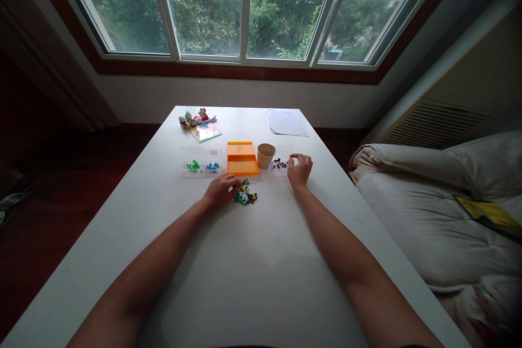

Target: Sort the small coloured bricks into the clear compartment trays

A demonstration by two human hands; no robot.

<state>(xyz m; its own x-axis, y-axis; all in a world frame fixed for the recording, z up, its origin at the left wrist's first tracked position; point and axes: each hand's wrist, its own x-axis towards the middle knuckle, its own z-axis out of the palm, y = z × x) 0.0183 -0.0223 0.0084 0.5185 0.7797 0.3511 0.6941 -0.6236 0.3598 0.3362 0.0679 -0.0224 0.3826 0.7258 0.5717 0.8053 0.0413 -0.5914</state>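
My left hand [221, 190] rests on the table at the left edge of a small pile of mixed building bricks [245, 194], in green, blue, yellow, white and dark colours. Its fingers reach toward the pile with the thumb a little apart, and I see nothing held in them. Over the right side of a clear plastic box holding dark brown bricks [279, 163] is my right hand [300, 170]. Its thumb and forefinger are bent together in a pinch; whatever lies between them is too small to make out.
Left of centre, a clear divided box [184, 173] holds green bricks [193, 165] and blue bricks [212, 167]. An orange tray [242, 165] and a paper cup [266, 156] stand mid-table. Farther back are brick figures [191, 120], a booklet [207, 131] and paper sheets [287, 122].
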